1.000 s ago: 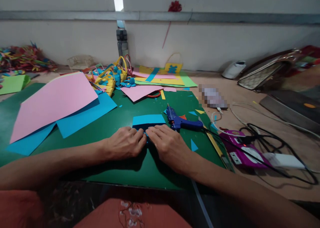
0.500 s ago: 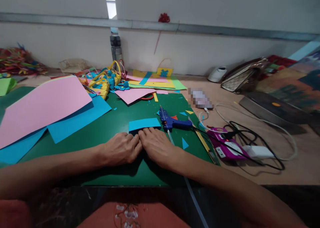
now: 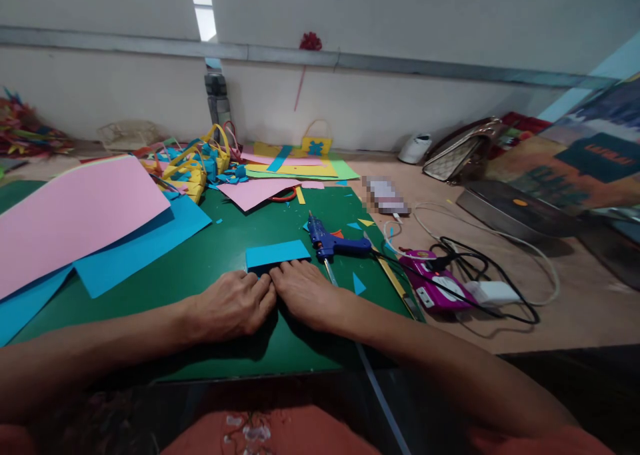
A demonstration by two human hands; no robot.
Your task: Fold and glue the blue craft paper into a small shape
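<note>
A folded piece of blue paper (image 3: 278, 252) lies on the green cutting mat (image 3: 200, 362), its far flap raised over a shaded near side. My left hand (image 3: 240, 300) is curled at its near left edge, fingers closed against the paper. Close beside it my right hand (image 3: 303, 291) presses down with bent fingers on the near edge of the same piece. The fingertips of both hands are partly hidden. Just right of the paper rests a blue glue gun (image 3: 333, 240), a clear glue stick sticking out of it.
Large pink sheets (image 3: 85, 215) and blue sheets (image 3: 145, 245) cover the mat's left. Small yellow and blue paper baskets (image 3: 200, 165) stand behind. A cutter (image 3: 397, 282), a purple power strip (image 3: 433, 288) with tangled cables and a phone (image 3: 385, 195) lie on the right.
The camera view has turned slightly right, so the scene sits further left. Both hands stay at the blue paper, and a little more of its shaded near side shows.
</note>
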